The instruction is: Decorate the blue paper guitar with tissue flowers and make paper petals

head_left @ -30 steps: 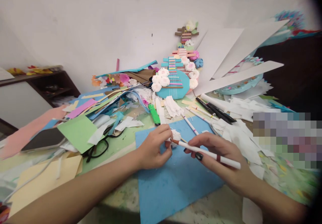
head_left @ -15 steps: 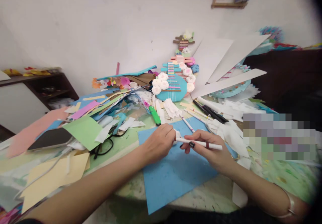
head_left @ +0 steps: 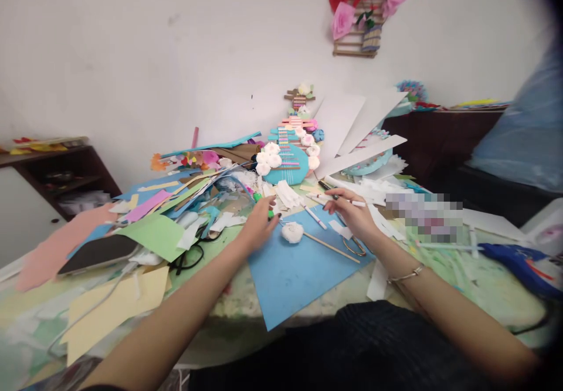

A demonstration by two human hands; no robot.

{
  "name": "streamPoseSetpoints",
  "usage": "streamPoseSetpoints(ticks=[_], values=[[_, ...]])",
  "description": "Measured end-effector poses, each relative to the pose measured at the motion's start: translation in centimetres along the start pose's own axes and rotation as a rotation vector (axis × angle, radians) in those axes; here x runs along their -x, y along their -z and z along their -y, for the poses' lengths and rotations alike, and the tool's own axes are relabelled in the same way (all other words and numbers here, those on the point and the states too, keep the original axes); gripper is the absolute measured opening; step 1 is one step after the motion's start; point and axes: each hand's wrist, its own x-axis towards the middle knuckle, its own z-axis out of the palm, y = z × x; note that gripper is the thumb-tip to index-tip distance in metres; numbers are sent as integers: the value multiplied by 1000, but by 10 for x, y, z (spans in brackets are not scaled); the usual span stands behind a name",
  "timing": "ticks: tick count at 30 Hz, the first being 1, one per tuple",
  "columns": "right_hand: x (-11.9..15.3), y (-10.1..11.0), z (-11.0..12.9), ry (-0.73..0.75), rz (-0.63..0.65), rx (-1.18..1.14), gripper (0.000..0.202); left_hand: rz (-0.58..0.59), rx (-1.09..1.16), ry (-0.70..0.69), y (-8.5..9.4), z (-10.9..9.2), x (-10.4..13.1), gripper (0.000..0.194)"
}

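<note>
Your left hand [head_left: 259,227] is open at the upper-left edge of the blue sheet [head_left: 299,279] on the bench [head_left: 237,306], its fingers overlapping a green tool [head_left: 270,214] in view, though you cannot tell whether they touch it. Your right hand [head_left: 356,214] is above the sheet's upper-right side, fingers curled by a white pen [head_left: 358,203], and whether it grips the pen is unclear. On the sheet, between your hands, lies the white crumpled ball [head_left: 292,233], with a thin stick [head_left: 332,247] reaching towards the gold-coloured scissors [head_left: 354,247] at its right edge.
</note>
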Motion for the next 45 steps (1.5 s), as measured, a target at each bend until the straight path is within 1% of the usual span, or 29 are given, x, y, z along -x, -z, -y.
streamPoseSetpoints(ticks=[2, 3, 5, 7, 10, 12, 16, 17, 18, 20, 24, 27, 32, 35, 37, 39, 43, 45], values=[[-2, 8, -3, 9, -28, 82, 25, -4, 5, 38, 7, 14, 2, 25], [-3, 10, -5, 13, -19, 123, 25, 1, 10, 52, 10, 20, 2, 20], [-2, 10, -7, 22, 40, 184, 26, 3, 20, 73, 14, 25, 1, 19], [0, 5, -6, 41, 118, 216, 29, 2, 41, 85, 15, 24, 0, 22], [1, -2, -1, 82, 215, 251, 33, 43, 96, 66, 10, 15, 2, 26], [0, -4, 1, 103, 266, 287, 35, 104, 132, 28, 5, 6, 4, 37], [-4, 0, -5, 117, 345, 393, 39, 274, 122, -68, -5, -9, 10, 78], [-5, 1, -7, 119, 360, 425, 40, 308, 111, -91, -7, -11, 11, 84], [-5, 3, -8, 123, 376, 459, 41, 328, 102, -110, -8, -12, 12, 86], [-5, 4, -10, 135, 418, 528, 42, 331, 94, -133, -10, -14, 13, 79], [-1, 1, -9, 153, 505, 659, 41, 283, 92, -144, -12, -15, 13, 55], [0, -3, -7, 178, 550, 696, 41, 232, 108, -142, -11, -16, 12, 48], [2, -12, -5, 241, 531, 547, 62, 174, 160, -138, -9, -19, 13, 46], [5, -20, -7, 236, 530, 493, 67, 171, 198, -135, -9, -20, 13, 44], [7, -26, -8, 230, 512, 466, 63, 169, 219, -129, -10, -19, 13, 44], [7, -30, -9, 214, 478, 443, 55, 166, 251, -107, -12, -19, 13, 47], [8, -33, -9, 182, 399, 409, 43, 166, 431, 26, -15, -17, 14, 64], [9, -34, -6, 179, 361, 400, 41, 173, 535, 73, -16, -16, 14, 65]])
